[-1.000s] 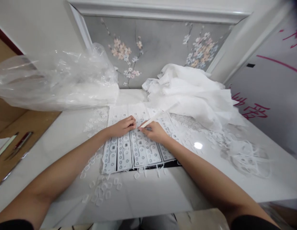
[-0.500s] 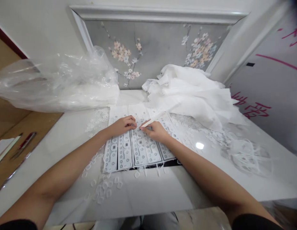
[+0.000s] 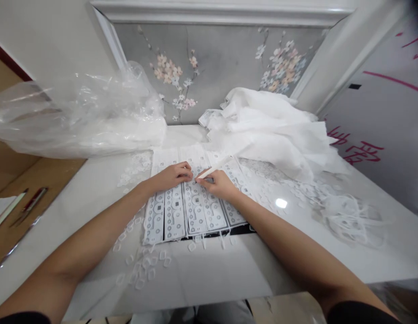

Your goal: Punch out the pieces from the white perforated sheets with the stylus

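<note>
White strips printed with grey rings and dark squares (image 3: 195,217) lie side by side on the white table. Over their middle, my right hand (image 3: 218,183) grips a slim white pen-shaped tool (image 3: 213,168), its lower end angled down to the strips; the exact kind of tool is unclear. Just left of that end, my left hand (image 3: 175,175) rests with curled fingers pressed together. Whatever it pinches, if anything, is too small to see. Small white square rings (image 3: 151,272) are scattered in front of the strips.
Clear plastic bagging (image 3: 94,112) is heaped at the back left, and crumpled white sheets (image 3: 262,121) at the back right. A tangle of thin white strips (image 3: 350,216) sits on the right. Pens (image 3: 35,200) lie on a brown surface at left.
The view has shifted slightly. Both hands keep nearly the same place on the printed strips, and the white tool stays in my right hand.
</note>
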A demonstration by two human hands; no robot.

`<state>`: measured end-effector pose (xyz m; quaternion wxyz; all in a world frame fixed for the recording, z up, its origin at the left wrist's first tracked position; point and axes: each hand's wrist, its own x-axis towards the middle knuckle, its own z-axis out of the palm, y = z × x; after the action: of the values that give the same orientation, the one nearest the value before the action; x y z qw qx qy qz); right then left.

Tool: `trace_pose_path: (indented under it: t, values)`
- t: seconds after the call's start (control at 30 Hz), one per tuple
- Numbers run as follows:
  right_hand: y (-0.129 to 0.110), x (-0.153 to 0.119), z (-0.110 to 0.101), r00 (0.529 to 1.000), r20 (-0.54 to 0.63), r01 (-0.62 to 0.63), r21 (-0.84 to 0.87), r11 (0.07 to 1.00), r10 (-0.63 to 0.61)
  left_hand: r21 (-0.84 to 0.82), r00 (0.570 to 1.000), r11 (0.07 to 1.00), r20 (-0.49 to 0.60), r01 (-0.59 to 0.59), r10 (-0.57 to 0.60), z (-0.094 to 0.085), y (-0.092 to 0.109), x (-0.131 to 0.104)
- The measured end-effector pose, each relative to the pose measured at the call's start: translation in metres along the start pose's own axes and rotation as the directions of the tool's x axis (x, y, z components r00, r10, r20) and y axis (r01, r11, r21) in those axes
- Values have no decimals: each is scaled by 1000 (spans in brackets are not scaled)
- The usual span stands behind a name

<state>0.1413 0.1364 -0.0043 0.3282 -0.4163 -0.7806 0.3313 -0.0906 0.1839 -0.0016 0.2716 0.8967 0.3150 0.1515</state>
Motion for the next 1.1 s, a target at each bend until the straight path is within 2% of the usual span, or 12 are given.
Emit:
trace_pose_path:
  t: [0.27, 0.4, 0.67, 0.73, 0.77, 0.8, 0.83, 0.87, 0.93, 1.0, 1.1]
  values:
    - [-2, 0, 0, 1000, -3, 20, -28, 999, -20, 157, 1000, 987, 8, -21, 20, 9, 6, 0]
    - [-1, 0, 1, 1000, 3, 4, -17, 1000, -4, 165, 1000, 986, 3, -7, 6, 10, 6, 0]
    - [-2, 0, 3, 1000, -23, -2, -52, 999, 1, 63, 999, 997, 27, -40, 38, 6, 12, -3]
    - [-2, 1, 3, 1000, -17, -11, -35, 999, 10, -63, 999, 998, -46, 14, -17, 5, 11, -5]
    - [-1, 1, 3, 1000, -13, -14, -22, 1000, 14, -172, 990, 983, -122, 55, -77, 5, 9, -6]
    - [-1, 1, 2, 1000, -12, -16, -6, 1000, 16, -305, 964, 948, -217, 85, -157, 5, 6, -7]
    - [-1, 0, 2, 1000, -16, -14, 13, 1000, 14, -440, 916, 894, -315, 89, -247, 5, 1, -8]
    - [0, 0, 0, 1000, -28, -8, 33, 999, 9, -552, 852, 831, -403, 64, -334, 4, -4, -8]
    - [2, 0, -4, 996, -86, -2, 67, 998, 8, -677, 718, 736, -519, -13, -464, 3, -15, -7]
    - [5, 1, -10, 984, -176, -23, 74, 997, 35, -692, 636, 720, -575, -43, -515, 2, -23, -6]
    - [14, 3, -22, 962, -246, -109, 36, 993, 115, -571, 569, 820, -686, -33, -454, 2, -25, -6]
